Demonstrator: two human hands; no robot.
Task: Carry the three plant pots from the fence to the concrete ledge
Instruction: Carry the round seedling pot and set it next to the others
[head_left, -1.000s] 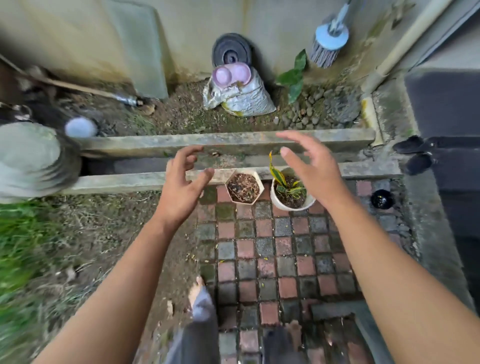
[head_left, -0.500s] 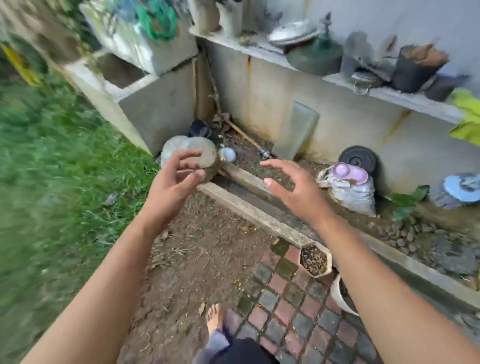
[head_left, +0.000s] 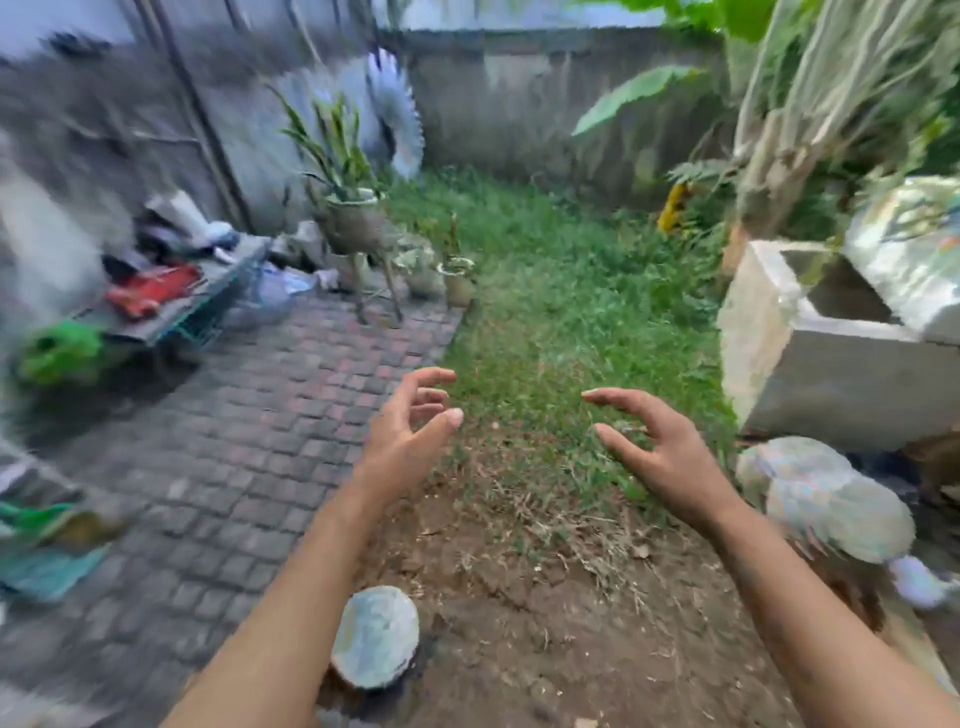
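My left hand (head_left: 408, 431) and my right hand (head_left: 657, 452) are raised in front of me over grass and bare soil, fingers spread and curled, holding nothing. Far ahead, where the brick paving meets the grass, a small plant pot (head_left: 458, 280) stands on the ground beside another low potted plant (head_left: 418, 270). A larger pot with long striped leaves (head_left: 353, 218) sits on a stand just left of them. The view is blurred by motion. The concrete ledge and the pots set down there are out of view.
Brick paving (head_left: 234, 441) covers the left; grass (head_left: 561, 291) runs ahead to a grey wall (head_left: 519, 104). A cluttered low bench (head_left: 171, 296) stands at the left. A concrete trough (head_left: 831, 358) and pale round bottles (head_left: 826, 499) lie right, another pale round object (head_left: 375, 636) below my left arm.
The view has swung from the ledge and its two pots round to the open yard. Both hands stay empty and raised in front of me.
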